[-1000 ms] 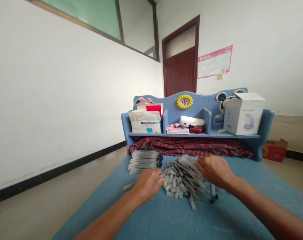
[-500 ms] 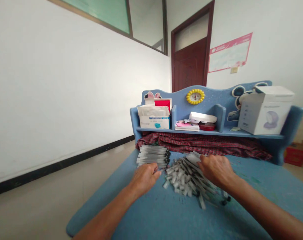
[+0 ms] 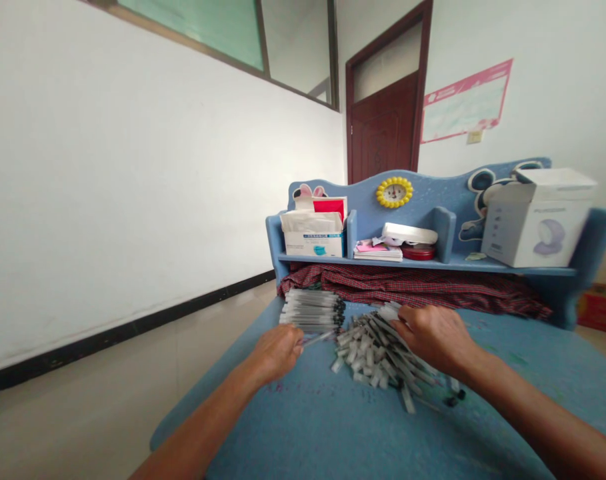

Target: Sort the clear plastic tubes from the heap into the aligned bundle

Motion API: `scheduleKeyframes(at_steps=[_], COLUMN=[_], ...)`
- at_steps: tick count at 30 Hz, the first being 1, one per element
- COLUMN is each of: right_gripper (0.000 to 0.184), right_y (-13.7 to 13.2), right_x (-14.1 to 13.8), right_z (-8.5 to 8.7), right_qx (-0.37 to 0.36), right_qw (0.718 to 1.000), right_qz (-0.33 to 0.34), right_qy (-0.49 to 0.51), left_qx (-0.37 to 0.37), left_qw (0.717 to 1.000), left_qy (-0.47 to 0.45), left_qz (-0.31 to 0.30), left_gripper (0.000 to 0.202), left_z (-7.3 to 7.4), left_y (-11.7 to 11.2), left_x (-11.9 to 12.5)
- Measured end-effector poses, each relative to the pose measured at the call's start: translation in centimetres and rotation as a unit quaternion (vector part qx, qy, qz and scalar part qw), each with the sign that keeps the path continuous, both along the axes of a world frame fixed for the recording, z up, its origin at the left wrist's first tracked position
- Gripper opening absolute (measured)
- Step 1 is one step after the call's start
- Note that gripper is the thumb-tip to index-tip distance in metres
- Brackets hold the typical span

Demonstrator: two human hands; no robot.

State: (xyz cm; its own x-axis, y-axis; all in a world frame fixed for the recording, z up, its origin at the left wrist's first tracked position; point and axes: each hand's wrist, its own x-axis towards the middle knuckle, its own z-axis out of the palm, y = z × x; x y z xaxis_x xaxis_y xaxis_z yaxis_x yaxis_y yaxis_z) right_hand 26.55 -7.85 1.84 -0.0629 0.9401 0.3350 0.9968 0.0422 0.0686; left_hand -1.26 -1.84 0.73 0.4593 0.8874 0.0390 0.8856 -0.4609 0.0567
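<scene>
A loose heap of thin plastic pen refills (image 3: 375,353) with pale ends and dark tips lies on the blue tabletop (image 3: 303,427). Left of it, a neat bundle of aligned refills (image 3: 310,311) lies with its dark tips pointing right. My left hand (image 3: 275,353) is just in front of the bundle, pinching a single refill (image 3: 319,339) that sticks out to the right. My right hand (image 3: 433,340) presses down on the far right of the heap, its fingers hiding the refills underneath.
A red plaid cloth (image 3: 413,293) lies along the table's far side, below a blue shelf (image 3: 427,265) with boxes, a booklet and a red tin. The table's left edge drops to a tiled floor.
My left hand has moved left, off the heap, and now holds one refill beside the bundle. My right hand stays on the heap. The view has shifted slightly.
</scene>
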Motion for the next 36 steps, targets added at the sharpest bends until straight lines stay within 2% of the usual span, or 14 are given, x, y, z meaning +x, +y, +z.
scheduleKeyframes(at_steps=[4,8,11,16,21,25,29,32,34,36], right_gripper=[0.036,0.042,0.040,0.035,0.035,0.036,0.033,0.030,0.029,0.030], right_y=[0.0,0.6,1.2,1.8,2.2,2.4,2.4,2.3,2.2,2.1], right_x=[-0.1,0.2,0.8,1.9,2.6,2.8,2.6,2.6,2.6,2.6], right_z=[0.4,0.4,0.0,-0.2,-0.6,-1.4,-1.7,-1.5,-1.4,-1.4], right_qx=[0.007,0.008,-0.016,-0.071,-0.107,-0.145,-0.185,-0.186,-0.173,-0.159], right_qw=[0.990,0.950,0.911,0.844,0.805,0.786,0.769,0.753,0.756,0.772], right_qz=[0.067,0.131,0.122,0.091,0.107,0.143,0.164,0.170,0.170,0.164], right_qy=[0.126,0.282,0.395,0.524,0.574,0.584,0.590,0.608,0.609,0.593], left_qx=[-0.036,-0.072,-0.087,-0.136,-0.139,-0.152,-0.171,-0.190,-0.192,-0.187], left_qw=[0.994,0.973,0.957,0.932,0.914,0.902,0.895,0.888,0.885,0.883], left_qy=[-0.062,-0.140,-0.186,-0.265,-0.341,-0.366,-0.380,-0.388,-0.394,-0.400], left_qz=[-0.086,-0.171,-0.205,-0.206,-0.172,-0.168,-0.161,-0.157,-0.158,-0.159], left_gripper=[0.016,0.017,0.016,0.015,0.020,0.021,0.022,0.022,0.021,0.021], left_z=[1.9,3.4,3.8,3.4,1.7,0.5,0.2,0.2,0.1,0.0], left_y=[-0.5,-0.6,0.0,1.7,3.0,3.2,3.0,2.9,3.0,3.1], left_x=[1.1,3.8,5.8,7.5,7.5,6.7,6.1,6.0,6.0,6.0])
